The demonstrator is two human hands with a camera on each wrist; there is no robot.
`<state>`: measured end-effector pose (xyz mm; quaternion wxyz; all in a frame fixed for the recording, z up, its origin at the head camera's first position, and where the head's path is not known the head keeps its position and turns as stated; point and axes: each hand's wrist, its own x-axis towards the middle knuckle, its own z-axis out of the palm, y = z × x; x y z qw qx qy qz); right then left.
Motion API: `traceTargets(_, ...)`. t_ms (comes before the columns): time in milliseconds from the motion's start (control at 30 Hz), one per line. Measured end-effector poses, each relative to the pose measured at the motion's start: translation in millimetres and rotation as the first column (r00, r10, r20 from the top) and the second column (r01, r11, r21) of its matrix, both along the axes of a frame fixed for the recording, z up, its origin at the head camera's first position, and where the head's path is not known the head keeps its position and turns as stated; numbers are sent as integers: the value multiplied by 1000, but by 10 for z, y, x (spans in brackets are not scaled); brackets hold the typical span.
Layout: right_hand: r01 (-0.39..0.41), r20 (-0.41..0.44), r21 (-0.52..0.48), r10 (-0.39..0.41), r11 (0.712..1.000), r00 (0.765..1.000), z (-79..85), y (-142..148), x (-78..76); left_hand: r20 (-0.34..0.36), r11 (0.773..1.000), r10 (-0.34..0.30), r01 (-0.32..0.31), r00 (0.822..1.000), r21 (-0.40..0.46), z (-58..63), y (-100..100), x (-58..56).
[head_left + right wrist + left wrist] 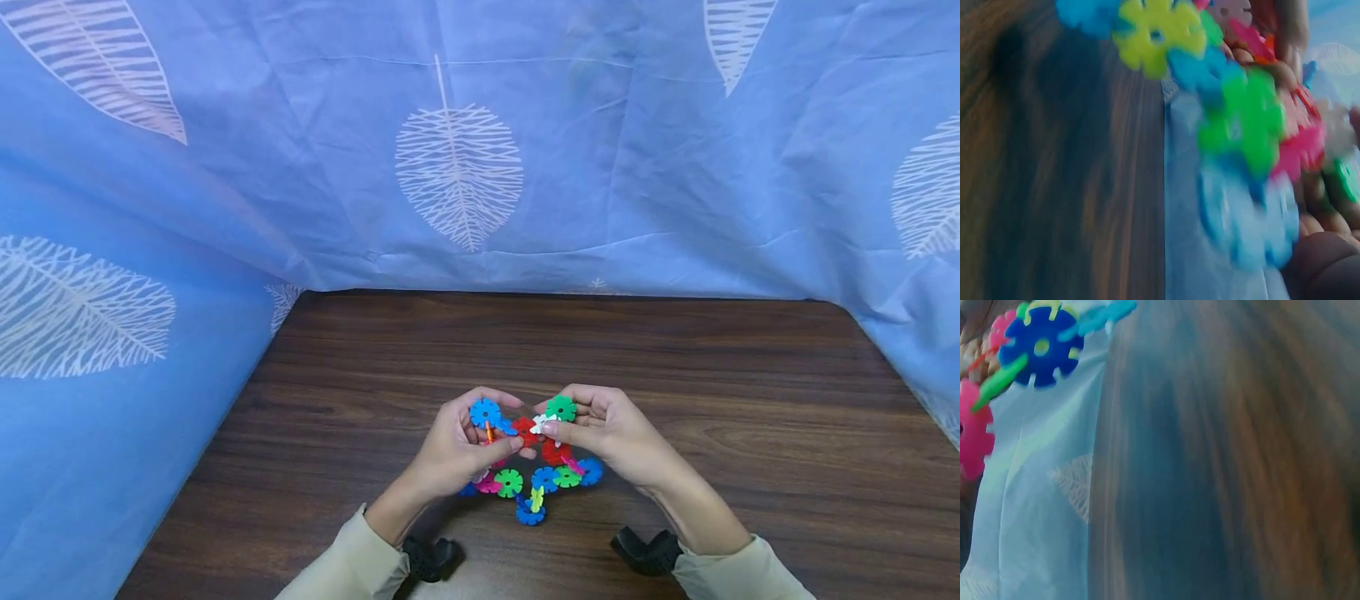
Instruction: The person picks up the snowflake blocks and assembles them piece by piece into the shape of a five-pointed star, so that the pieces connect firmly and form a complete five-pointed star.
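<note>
Over the table, both hands hold one joined figure of colourful notched interlocking discs (545,480). My left hand (448,450) grips its upper left part, thumb by a red disc (524,431) and fingers behind a blue disc (485,412). With thumb and fingers my right hand (622,435) pinches a white disc (542,423), beside a green disc (561,407). Below the hands hang more linked discs, among them a yellow disc (1159,35) in the right wrist view and a dark blue disc (1042,347) in the left wrist view. Some joints are hidden behind fingers.
A dark wood-grain table (360,367) lies beneath the hands. Blue cloth with white leaf prints (570,167) hangs behind it and along both sides. Black wrist-worn devices (431,558) sit under each wrist.
</note>
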<state>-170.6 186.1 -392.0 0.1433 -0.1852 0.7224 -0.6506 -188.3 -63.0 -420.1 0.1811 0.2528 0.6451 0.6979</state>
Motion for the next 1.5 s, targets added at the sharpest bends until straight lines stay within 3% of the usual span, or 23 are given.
traceTargets(167, -3, -48, 113, 8, 994, 999, -19, 55, -13, 81, 994, -106, 104, 991, 27, -9, -110, -90)
traceTargets(300, -16, -97, 111, 27, 994, 995, -36, 114, -6, 103, 987, -161, 160, 982, 19, -10, -88, -154)
traceTargets(433, -58, -110, 72, 65, 996, 992, -49, 160, -42, 132, 987, -142, 151, 981, -60, -9, -59, -200)
traceTargets(533, -30, -98, 62, 35, 998, 995, -67, 204, -86, 165, 971, -107, 139, 981, -196, 17, -133, -242)
traceTargets(600, 9, -73, 68, -4, 998, 997, -89, 241, -114, 233, 953, -111, 170, 966, -252, 23, -216, -275)
traceTargets(667, 49, -29, 73, -47, 996, 998, -114, 279, -134, 314, 940, -136, 223, 940, -259, 30, -301, -308)
traceTargets(733, 75, 23, 76, -77, 994, 997, -137, 309, -145, 370, 941, -156, 252, 916, -226, 28, -357, -339)
traceTargets(833, 84, 92, 83, -92, 993, 992, -170, 329, -149, 333, 938, -149, 240, 931, -249, 6, -394, -384)
traceTargets(933, 54, 131, 102, -67, 993, 989, -201, 326, -150, 280, 936, -97, 183, 955, -300, -40, -377, -409)
traceTargets(1000, 24, 165, 123, -44, 992, 985, -224, 318, -154, 264, 929, -68, 158, 962, -336, -75, -358, -415)
traceTargets(1267, -59, 234, 191, 13, 980, 972, -305, 319, -154, 272, 908, -10, 123, 962, -401, -162, -310, -413)
traceTargets(1500, -95, 253, 233, 34, 968, 967, -411, 276, -150, 246, 859, 55, 80, 968, -506, -247, -285, -376)
